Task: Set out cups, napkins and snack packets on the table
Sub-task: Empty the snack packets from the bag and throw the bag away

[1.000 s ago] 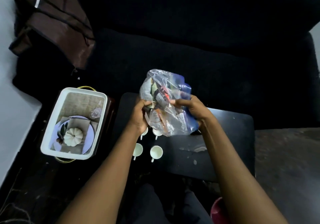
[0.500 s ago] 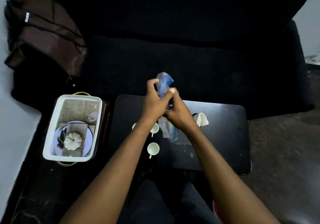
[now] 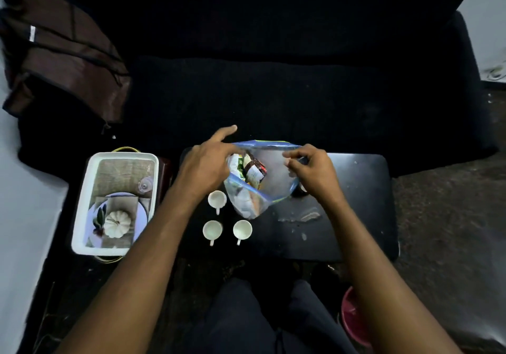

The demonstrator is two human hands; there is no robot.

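Nearest, three small white handled cups (image 3: 213, 229) standing on low black table (image 3: 356, 216). Beyond, clear blue-rimmed zip bag (image 3: 273, 173) of snack packets (image 3: 253, 169) pulled open: left hand (image 3: 204, 166) gripping its left rim, right hand (image 3: 312, 171) pinching right rim.
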